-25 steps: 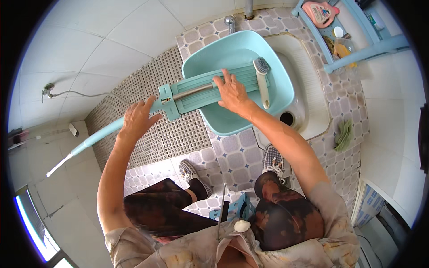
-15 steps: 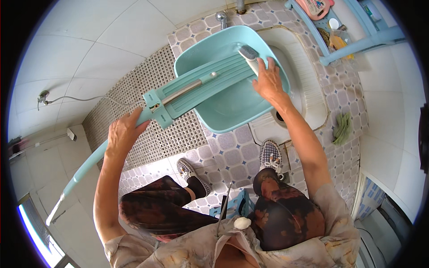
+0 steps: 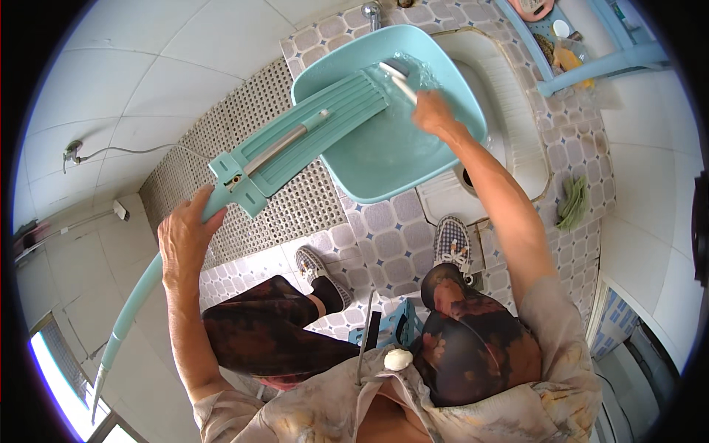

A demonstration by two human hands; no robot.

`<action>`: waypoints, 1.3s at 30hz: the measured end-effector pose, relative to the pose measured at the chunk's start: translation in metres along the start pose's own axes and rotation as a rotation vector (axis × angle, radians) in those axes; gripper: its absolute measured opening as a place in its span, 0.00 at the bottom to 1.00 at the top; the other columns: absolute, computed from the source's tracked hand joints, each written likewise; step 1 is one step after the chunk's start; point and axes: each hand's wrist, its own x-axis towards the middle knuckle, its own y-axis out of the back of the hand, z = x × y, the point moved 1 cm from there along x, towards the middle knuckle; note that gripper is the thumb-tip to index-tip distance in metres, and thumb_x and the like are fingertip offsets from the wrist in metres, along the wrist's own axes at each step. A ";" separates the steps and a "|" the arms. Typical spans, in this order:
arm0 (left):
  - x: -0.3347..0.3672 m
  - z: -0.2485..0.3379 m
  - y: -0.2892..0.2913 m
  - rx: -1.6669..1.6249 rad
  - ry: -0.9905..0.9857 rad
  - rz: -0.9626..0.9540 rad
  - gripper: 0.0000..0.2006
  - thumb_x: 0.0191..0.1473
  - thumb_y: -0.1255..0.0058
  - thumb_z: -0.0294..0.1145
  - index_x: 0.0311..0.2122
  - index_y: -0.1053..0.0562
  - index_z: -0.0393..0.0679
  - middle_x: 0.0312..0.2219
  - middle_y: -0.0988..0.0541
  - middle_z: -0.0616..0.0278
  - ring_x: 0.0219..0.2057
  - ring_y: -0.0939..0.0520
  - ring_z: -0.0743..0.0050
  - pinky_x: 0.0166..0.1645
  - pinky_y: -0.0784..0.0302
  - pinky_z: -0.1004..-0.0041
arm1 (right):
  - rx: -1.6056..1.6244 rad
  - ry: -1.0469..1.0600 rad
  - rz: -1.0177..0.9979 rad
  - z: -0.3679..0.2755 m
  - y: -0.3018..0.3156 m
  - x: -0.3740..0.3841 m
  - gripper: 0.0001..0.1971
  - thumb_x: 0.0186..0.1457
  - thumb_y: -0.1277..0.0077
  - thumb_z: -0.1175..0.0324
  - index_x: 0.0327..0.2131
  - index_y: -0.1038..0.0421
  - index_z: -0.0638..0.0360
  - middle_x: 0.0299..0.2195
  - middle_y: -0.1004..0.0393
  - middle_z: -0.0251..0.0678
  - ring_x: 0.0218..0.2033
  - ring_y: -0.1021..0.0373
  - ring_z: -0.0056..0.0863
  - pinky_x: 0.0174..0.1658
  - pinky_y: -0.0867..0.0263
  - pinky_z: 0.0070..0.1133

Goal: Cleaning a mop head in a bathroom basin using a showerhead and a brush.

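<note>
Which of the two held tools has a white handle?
The small brush in the right hand; the long tool in the left hand has a teal handle.

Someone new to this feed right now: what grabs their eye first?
Probably the big turquoise basin near the upper middle, with rippling water inside. Next, the ribbed turquoise mop frame slanting over the basin's left side, its pole gripped by the left hand. Then the pale-handled brush over the basin, held in the right hand.
</note>
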 end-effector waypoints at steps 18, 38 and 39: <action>-0.012 -0.002 0.010 -0.037 0.079 0.003 0.22 0.46 0.33 0.38 0.49 0.23 0.52 0.30 0.19 0.56 0.30 0.17 0.51 0.37 0.23 0.59 | 0.756 -0.172 -0.072 0.007 -0.006 -0.004 0.32 0.53 0.41 0.52 0.53 0.36 0.66 0.29 0.24 0.44 0.24 0.24 0.30 0.21 0.33 0.26; 0.012 0.015 -0.020 -0.130 -0.063 -0.037 0.20 0.49 0.36 0.41 0.48 0.25 0.52 0.24 0.20 0.56 0.28 0.17 0.52 0.32 0.23 0.57 | 0.638 0.253 -0.073 -0.112 0.032 -0.136 0.25 0.67 0.56 0.52 0.66 0.44 0.35 0.23 0.22 0.36 0.21 0.24 0.32 0.23 0.29 0.29; 0.014 0.014 -0.024 -0.098 -0.049 -0.037 0.20 0.49 0.36 0.41 0.48 0.25 0.51 0.24 0.20 0.56 0.28 0.17 0.52 0.32 0.23 0.57 | 0.602 0.275 -0.153 -0.120 0.023 -0.143 0.25 0.68 0.57 0.51 0.66 0.43 0.34 0.22 0.23 0.35 0.21 0.24 0.30 0.21 0.29 0.27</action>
